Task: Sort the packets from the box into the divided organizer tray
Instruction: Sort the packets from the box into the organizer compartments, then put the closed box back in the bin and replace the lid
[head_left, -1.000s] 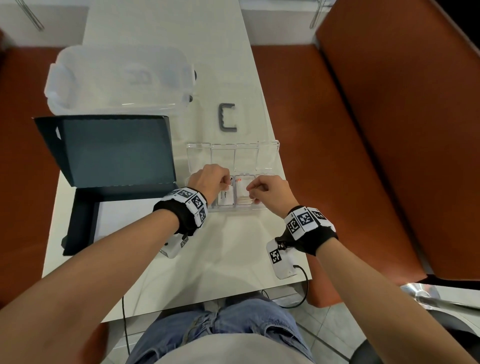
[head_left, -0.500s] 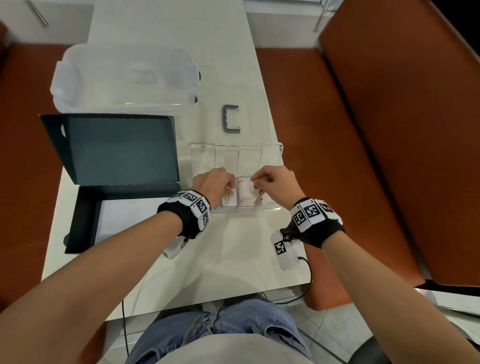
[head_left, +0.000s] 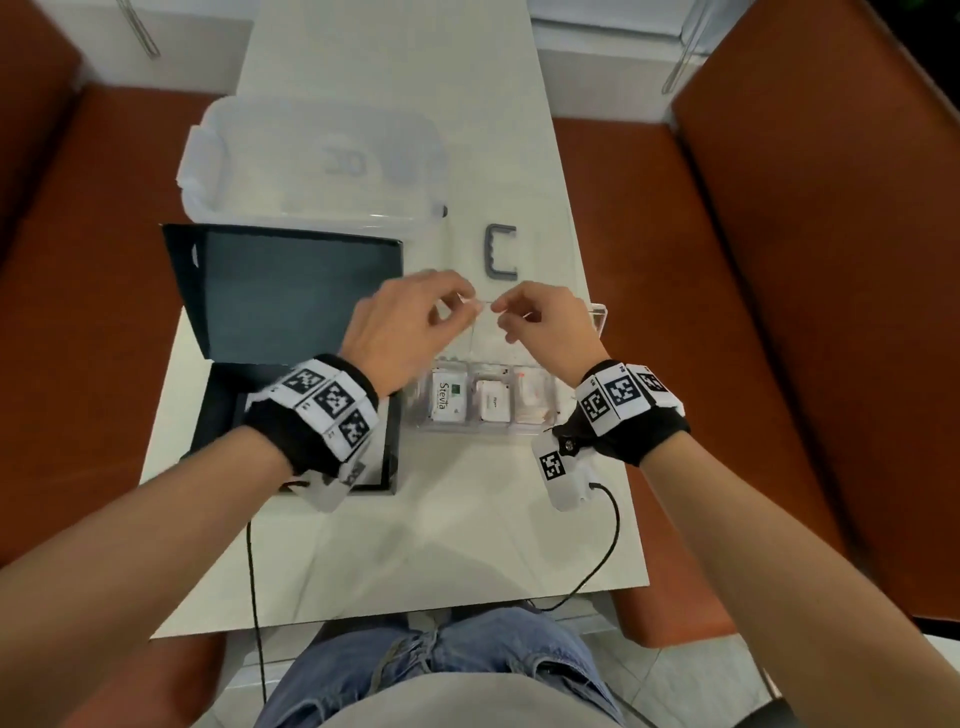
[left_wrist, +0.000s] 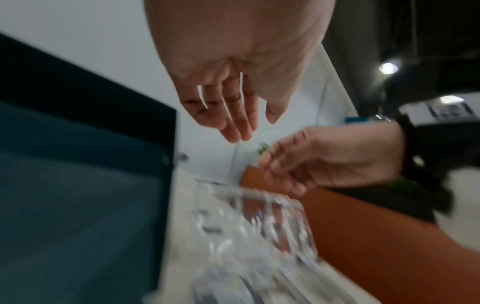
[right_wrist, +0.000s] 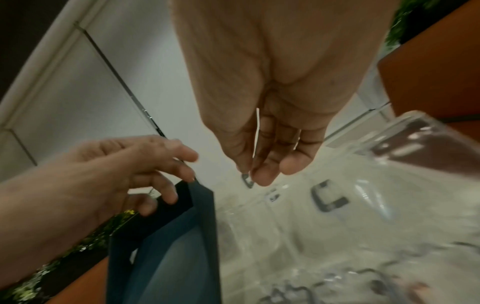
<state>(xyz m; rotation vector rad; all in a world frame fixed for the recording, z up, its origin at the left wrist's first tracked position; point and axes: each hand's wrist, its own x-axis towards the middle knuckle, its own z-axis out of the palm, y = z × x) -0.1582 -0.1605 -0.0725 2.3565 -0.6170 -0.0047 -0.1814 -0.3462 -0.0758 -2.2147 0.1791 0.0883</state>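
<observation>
The clear divided organizer tray (head_left: 597, 314) lies on the white table, right of the open black box (head_left: 218, 415). Its near row holds a Stevia packet (head_left: 448, 400), a white packet (head_left: 492, 407) and pinkish packets (head_left: 532, 400). My left hand (head_left: 457, 306) and right hand (head_left: 506, 312) hover close together above the tray's far row, fingers loosely curled, holding nothing. The left wrist view shows the left hand (left_wrist: 241, 123) relaxed over the blurred tray (left_wrist: 259, 226). In the right wrist view the right hand (right_wrist: 262, 170) is likewise empty. My left wrist hides the box's inside.
The box's dark lid (head_left: 280, 296) stands open to the left of the tray. A clear plastic bin (head_left: 311, 161) sits behind it. A grey C-shaped handle (head_left: 501, 252) lies just beyond the tray. Orange benches (head_left: 779, 312) flank the table, and a cable (head_left: 613, 525) runs off its near edge.
Both hands have lifted off the tray's near row and moved away from me, over the far row. The packets in the near row are now uncovered.
</observation>
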